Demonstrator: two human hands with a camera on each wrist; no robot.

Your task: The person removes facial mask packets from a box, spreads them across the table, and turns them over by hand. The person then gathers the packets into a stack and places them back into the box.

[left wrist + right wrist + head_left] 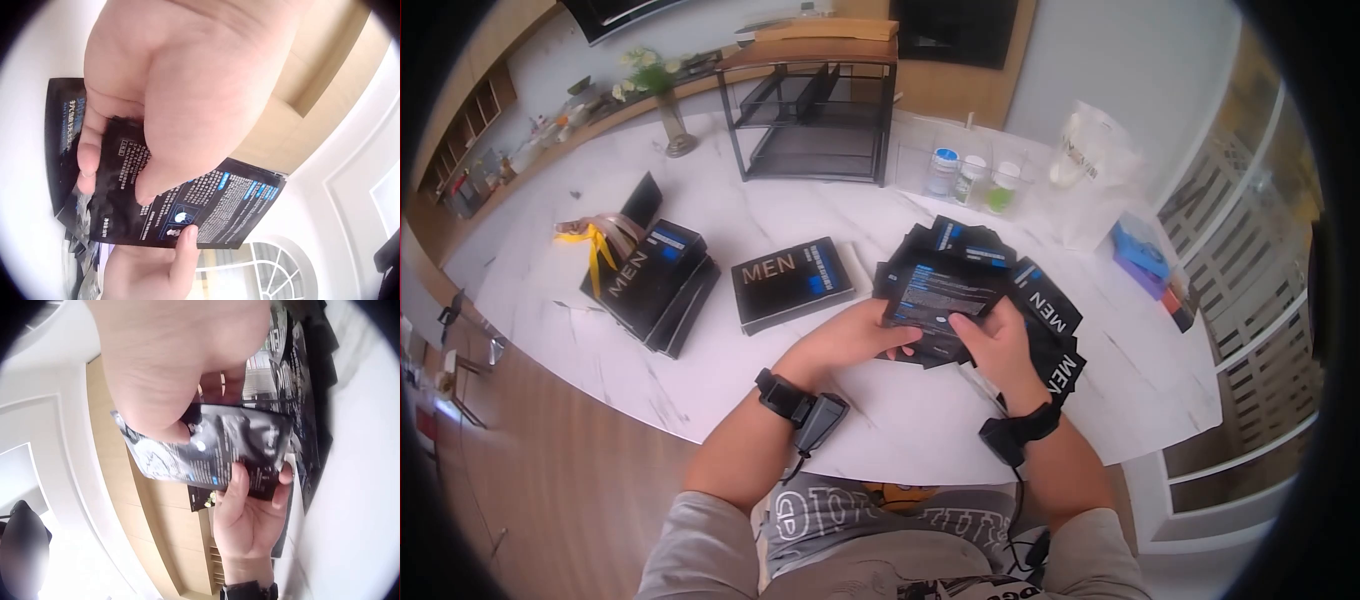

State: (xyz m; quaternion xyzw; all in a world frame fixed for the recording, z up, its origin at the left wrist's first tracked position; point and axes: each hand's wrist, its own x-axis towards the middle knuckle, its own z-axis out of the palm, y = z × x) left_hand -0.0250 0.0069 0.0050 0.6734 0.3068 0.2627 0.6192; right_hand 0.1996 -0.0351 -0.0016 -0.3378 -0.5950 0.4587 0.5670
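We were in a home, it seemed. We saw a big table (900, 430) with a marble look, flowers in a vase (675, 130) at the far left, a long counter (530, 160) with bowls behind it, and a wooden floor (570, 450).

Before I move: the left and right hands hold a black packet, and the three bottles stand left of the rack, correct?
Not quite: in the head view, the bottles stand right of the rack. The left hand and right hand do hold a black packet.
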